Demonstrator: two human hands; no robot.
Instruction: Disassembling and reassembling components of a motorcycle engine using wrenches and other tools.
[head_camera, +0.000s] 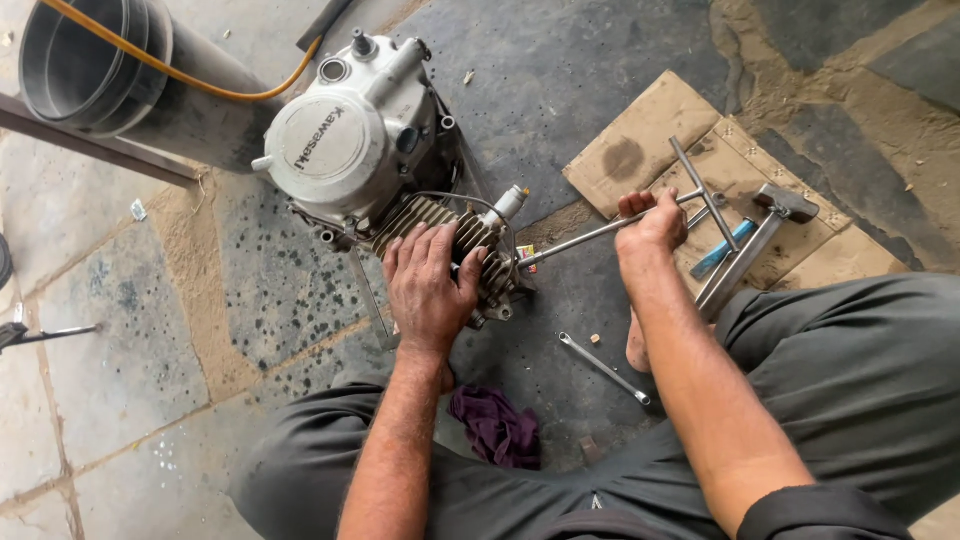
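Note:
A grey motorcycle engine lies on the stone floor, its finned cylinder pointing toward me. My left hand rests flat on the fins, fingers spread over them. My right hand grips the shaft of a long T-handle wrench. The wrench's tip meets the cylinder's right side; its cross bar sticks up behind my fist.
A hammer and a blue-handled tool lie on flattened cardboard at right. A spanner and a purple rag sit near my knees. A dark pipe with a yellow hose lies at top left.

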